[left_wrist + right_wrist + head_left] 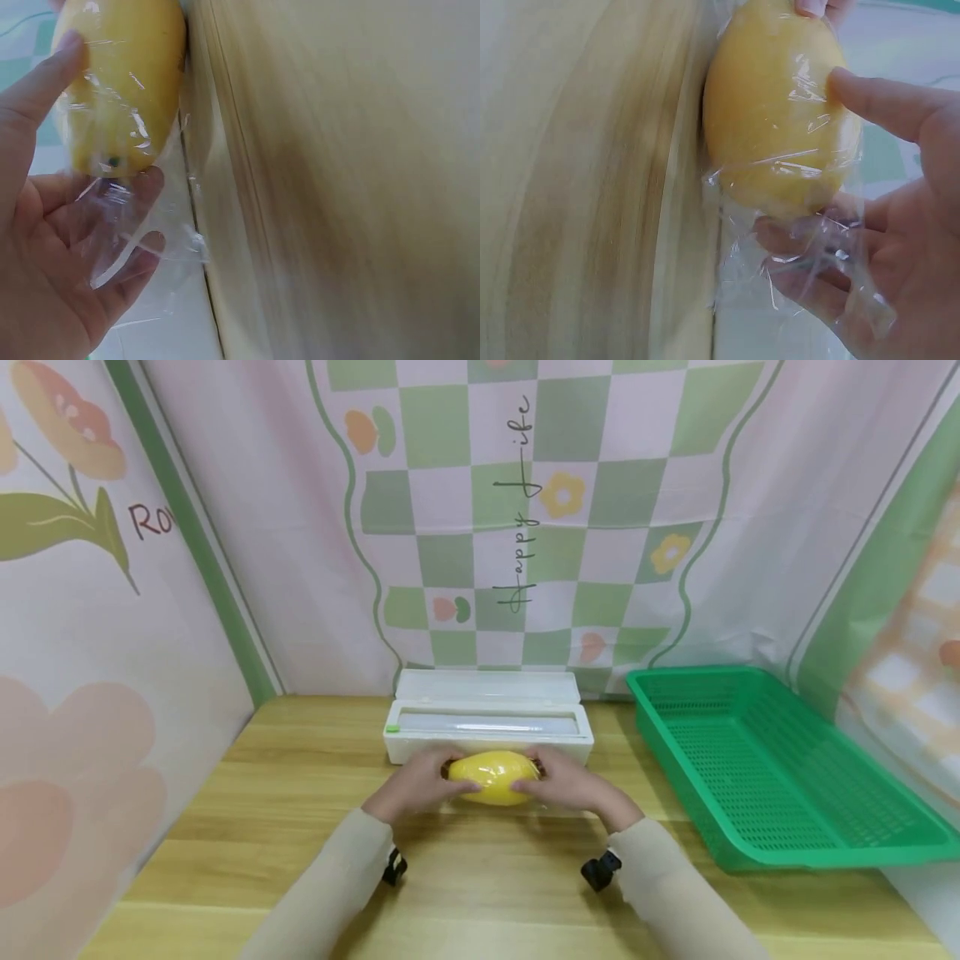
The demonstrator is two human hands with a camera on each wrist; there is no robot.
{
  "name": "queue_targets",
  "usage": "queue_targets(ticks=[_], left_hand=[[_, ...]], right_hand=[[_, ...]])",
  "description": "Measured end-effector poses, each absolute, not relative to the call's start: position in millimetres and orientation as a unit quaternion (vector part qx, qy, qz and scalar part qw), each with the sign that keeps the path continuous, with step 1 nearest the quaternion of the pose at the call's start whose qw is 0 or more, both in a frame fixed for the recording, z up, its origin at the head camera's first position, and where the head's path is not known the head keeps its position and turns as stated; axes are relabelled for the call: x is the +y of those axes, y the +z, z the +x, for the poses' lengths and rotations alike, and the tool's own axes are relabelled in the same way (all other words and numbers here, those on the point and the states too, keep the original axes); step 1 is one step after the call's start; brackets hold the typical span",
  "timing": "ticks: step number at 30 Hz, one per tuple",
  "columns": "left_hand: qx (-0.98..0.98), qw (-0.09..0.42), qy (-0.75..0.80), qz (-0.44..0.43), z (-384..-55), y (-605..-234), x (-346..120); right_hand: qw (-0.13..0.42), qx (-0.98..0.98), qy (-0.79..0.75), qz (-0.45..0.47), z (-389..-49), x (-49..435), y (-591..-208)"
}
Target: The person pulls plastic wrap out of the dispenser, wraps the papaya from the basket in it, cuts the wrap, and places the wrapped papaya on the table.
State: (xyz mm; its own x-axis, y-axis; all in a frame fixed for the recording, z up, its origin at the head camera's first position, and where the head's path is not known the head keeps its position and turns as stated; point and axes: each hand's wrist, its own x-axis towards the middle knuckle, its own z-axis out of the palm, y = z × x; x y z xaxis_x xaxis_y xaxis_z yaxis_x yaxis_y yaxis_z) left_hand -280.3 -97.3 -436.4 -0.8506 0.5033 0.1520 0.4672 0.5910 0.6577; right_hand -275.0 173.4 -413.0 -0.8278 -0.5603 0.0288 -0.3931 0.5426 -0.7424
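Observation:
A yellow mango (495,777) lies sideways between both hands, close over the table in front of the white box. Clear cling film (795,169) is wrapped round it, with creases and shiny glints. My left hand (423,783) holds one end, its thumb pressed on the near side and its fingers curled at the end. The right hand (566,779) grips the opposite end in the same way. Loose film (184,232) sticks out past the left end over the fingers. Another crumpled flap trails from the right end across the right fingers.
Just behind the hands stands a white cling film box (405,750), lid raised, with a roll (487,724) inside and a green tab at its left. A green plastic basket (750,777) sits at the right of the wooden table (480,893). Patterned curtains (495,527) enclose the back and sides.

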Motion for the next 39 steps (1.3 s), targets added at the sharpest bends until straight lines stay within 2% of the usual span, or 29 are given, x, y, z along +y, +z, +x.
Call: queue_targets(ticks=[11,18,26,30,35,39], left_hand=[[0.893,0.039,0.364,0.262,-287,-439,-94],[0.898,0.059,0.354,0.256,-283,-434,-95],[0.891,0.151,0.359,0.232,-274,-427,-102],[0.883,0.180,0.369,0.229,-274,-425,-104],[0.879,0.198,0.385,0.200,-280,-425,-103],[0.898,0.160,0.360,0.194,-287,-425,-102]], right_hand=[[0.114,0.888,-0.361,-0.261,-282,183,-416],[0.150,0.863,-0.364,-0.316,-282,190,-409],[0.233,0.888,-0.333,-0.215,-271,196,-403],[0.253,0.883,-0.345,-0.195,-272,197,-404],[0.225,0.886,-0.356,-0.194,-280,195,-407],[0.175,0.890,-0.376,-0.190,-284,191,-409]])
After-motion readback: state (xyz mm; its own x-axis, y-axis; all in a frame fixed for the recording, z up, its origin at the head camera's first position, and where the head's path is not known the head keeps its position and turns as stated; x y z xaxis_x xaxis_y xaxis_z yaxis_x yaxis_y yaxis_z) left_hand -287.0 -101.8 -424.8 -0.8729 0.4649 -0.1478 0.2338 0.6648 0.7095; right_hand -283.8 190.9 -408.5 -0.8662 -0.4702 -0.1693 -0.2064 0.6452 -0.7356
